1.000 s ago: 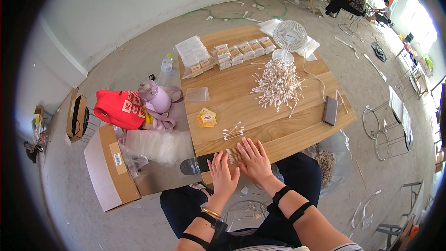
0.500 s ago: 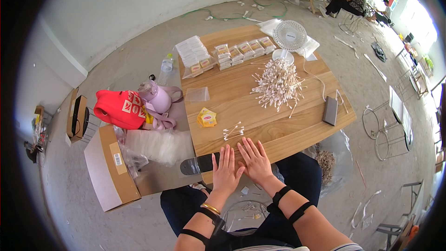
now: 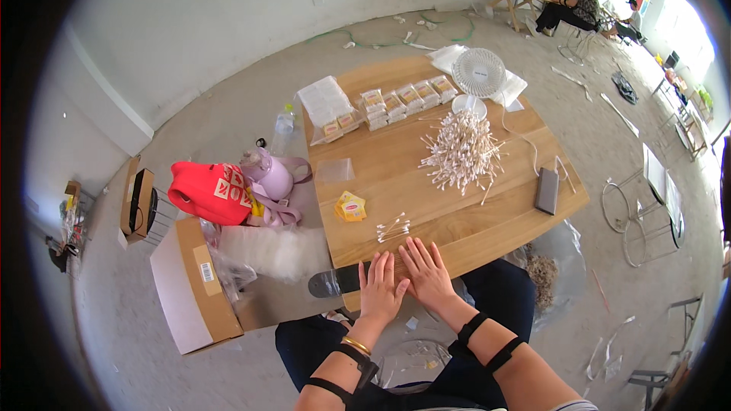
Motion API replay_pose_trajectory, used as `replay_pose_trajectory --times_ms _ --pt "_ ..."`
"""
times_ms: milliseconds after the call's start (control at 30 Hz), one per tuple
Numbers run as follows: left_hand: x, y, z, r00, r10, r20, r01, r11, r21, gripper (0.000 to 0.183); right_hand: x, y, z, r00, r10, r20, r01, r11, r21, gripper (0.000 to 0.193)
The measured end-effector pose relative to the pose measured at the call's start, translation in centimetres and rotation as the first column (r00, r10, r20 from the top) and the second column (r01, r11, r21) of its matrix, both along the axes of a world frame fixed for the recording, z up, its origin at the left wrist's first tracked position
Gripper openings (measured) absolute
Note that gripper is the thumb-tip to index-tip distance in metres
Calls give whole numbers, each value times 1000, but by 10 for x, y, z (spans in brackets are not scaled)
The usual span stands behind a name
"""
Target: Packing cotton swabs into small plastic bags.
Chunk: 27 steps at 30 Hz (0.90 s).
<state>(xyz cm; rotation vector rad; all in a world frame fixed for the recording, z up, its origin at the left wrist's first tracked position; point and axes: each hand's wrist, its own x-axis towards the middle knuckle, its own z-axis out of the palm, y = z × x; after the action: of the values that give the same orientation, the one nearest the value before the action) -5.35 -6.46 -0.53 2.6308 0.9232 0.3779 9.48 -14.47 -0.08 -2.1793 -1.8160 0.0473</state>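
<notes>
Both my hands lie flat at the near edge of the wooden table (image 3: 487,237), fingers stretched out and nothing in them. My left hand (image 3: 381,294) rests beside a black strip (image 3: 339,281) that sticks out past the table's left corner. Close to its right, my right hand (image 3: 429,277) points toward a few loose cotton swabs (image 3: 394,229) just beyond the fingertips. Farther off, a big heap of cotton swabs (image 3: 461,154) spreads over the table. Small yellow cards (image 3: 351,206) lie left of the loose swabs, with a clear flat bag (image 3: 334,170) behind them.
Toward the back stand filled swab packs (image 3: 409,98), a stack of clear packets (image 3: 326,99) and a white fan (image 3: 478,72). A grey block (image 3: 547,191) lies at the right edge. Left are a red bag (image 3: 213,192), a purple bottle (image 3: 268,176) and an open carton (image 3: 183,287).
The whole view has shifted, so the table and things on it appear slightly farther right and lower. My hands stay flat at the table's edge.
</notes>
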Motion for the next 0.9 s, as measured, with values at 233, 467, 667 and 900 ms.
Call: replay_pose_trajectory --times_ms 233,467,667,900 --pt "12 89 7 769 594 239 -519 797 -309 44 -3 -1 9 999 -22 27 23 999 -44 71" --pt "39 150 8 683 730 -19 -711 660 -243 44 -1 -3 12 1000 -25 1 25 997 -67 72" --pt "30 172 -15 702 710 -53 -692 663 -287 36 -3 -2 13 1000 -15 -7 14 999 -52 73" --pt "16 177 4 772 631 68 -510 681 -526 26 4 -7 10 999 -36 18 37 998 -46 72"
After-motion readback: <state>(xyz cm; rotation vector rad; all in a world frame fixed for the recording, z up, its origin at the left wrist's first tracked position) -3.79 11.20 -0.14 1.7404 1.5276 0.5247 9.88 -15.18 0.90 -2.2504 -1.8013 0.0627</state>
